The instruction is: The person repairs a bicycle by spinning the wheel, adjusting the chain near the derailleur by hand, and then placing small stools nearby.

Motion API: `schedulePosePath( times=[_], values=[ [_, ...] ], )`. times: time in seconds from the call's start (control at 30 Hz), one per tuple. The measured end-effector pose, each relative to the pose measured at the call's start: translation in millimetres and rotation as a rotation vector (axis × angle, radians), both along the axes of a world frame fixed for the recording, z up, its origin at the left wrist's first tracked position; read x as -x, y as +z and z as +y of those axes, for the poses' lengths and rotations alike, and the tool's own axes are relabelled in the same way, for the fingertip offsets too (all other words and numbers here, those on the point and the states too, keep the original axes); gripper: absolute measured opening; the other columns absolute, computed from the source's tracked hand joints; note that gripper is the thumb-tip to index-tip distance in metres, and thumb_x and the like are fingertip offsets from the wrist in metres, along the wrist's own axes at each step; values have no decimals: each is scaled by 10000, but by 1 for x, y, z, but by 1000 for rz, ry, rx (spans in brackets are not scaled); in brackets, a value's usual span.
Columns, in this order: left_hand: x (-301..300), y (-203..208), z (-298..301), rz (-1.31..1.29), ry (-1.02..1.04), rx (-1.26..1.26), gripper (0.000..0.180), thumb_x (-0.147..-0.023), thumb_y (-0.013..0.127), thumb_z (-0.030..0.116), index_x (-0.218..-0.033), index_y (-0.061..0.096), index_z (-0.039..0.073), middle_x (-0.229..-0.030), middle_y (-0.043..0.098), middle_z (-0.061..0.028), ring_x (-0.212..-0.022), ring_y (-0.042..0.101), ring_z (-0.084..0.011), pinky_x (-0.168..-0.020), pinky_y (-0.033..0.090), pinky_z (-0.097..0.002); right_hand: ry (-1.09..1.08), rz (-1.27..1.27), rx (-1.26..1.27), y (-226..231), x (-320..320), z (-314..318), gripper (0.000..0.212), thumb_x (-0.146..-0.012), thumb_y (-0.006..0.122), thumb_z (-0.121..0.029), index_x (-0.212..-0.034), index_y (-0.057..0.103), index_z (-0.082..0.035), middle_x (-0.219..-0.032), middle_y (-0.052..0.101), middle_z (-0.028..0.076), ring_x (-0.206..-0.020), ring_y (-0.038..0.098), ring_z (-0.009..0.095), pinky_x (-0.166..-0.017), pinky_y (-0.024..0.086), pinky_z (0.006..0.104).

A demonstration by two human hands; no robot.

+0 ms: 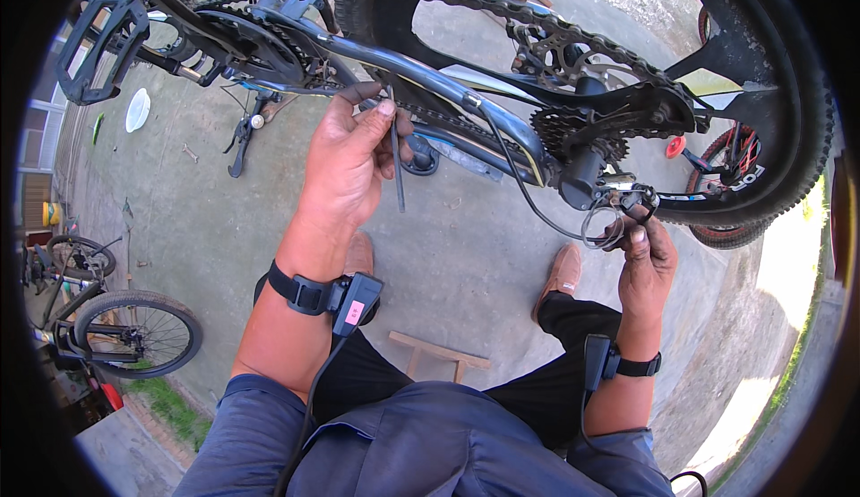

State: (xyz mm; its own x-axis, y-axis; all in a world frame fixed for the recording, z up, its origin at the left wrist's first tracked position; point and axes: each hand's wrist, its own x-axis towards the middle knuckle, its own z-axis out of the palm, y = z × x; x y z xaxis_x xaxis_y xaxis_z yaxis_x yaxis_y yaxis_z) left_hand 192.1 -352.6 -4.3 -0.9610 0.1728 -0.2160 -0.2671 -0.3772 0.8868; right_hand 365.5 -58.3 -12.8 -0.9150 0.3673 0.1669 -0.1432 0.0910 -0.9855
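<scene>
One raised left hand (354, 152) is pinching one slim grey rod (399, 170), while one right hand (647, 269) is curling at one rear derailleur (582, 179), its grip unclear.

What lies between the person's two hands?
In the head view, a slim rod juts from the left hand; black cable housing curves toward the right hand; concrete floor shows behind.

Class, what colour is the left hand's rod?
Dark grey; the rod shows best in the head view.
</scene>
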Motion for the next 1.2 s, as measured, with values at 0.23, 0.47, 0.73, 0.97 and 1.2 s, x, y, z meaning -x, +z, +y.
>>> schedulePosePath(
  times=[0.23,0.47,0.73,0.97,1.2],
  values=[
    [-7,4,-7,-26,-62,-76,141,-932,571,167,-1043,596,84,-775,618,-40,-598,575,-116,-476,416,-214,-294,322,-525,74,-7,26,489,-975,479,-326,-1221,506,96,-999,623,157,-872,638,220,-754,506,315],
    [-12,11,-18,-33,-168,-146,232,-937,570,206,-1087,608,33,-814,646,-70,-618,615,-129,-475,416,-202,-427,388,-1142,192,47,69,469,-951,537,-249,-1335,443,3,-1371,457,154,-1258,443,266,-1043,354,373],
    [-15,16,-30,-31,-173,-132,273,-919,579,167,-1153,579,27,-866,654,-65,-652,617,-125,-484,393,-201,-394,66,-1118,201,72,91,481,-923,588,-343,-1301,527,-52,-1232,576,134,-1135,537,199,-981,390,288],
    [-17,7,-30,-13,-153,-7,277,-884,611,122,-1132,532,29,-896,646,-88,-650,600,-117,-507,411,-201,-103,173,-1360,234,100,27,494,-910,604,-345,-1311,521,-70,-1208,588,126,-1115,551,194,-956,425,295],
    [-25,2,-40,-103,-233,84,213,-901,584,96,-1098,561,20,-900,645,-69,-607,589,-114,-482,427,-200,-437,0,-1083,188,45,90,583,-917,605,-333,-1363,429,-2,-1230,563,133,-1104,541,183,-963,397,284]
  ],
)
